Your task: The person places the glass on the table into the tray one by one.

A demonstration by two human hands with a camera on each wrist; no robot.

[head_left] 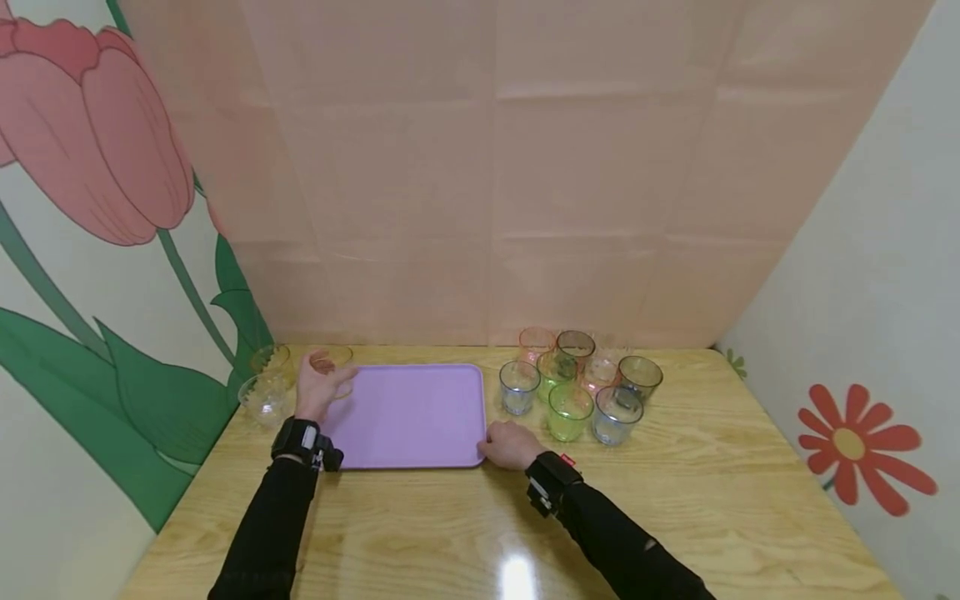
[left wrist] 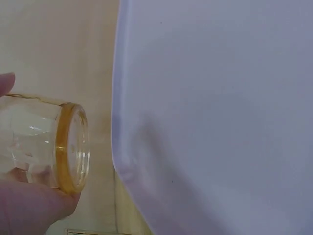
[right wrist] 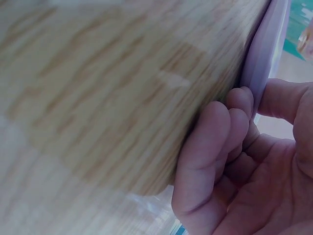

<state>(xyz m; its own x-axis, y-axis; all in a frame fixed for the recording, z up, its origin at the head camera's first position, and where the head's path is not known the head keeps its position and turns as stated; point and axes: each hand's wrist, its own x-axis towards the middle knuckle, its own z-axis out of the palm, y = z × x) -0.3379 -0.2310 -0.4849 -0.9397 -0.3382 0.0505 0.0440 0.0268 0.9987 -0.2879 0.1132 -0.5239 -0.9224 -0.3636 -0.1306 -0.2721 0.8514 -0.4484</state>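
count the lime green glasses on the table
2: front lime green glass, and rear lime green glass just behind it, both right of the purple tray; more may be hidden.

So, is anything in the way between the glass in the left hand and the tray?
Nothing visible: in the left wrist view, only a strip of table separates the glass in the left hand from the tray. A second glass's rim shows at the bottom edge, off the direct line.
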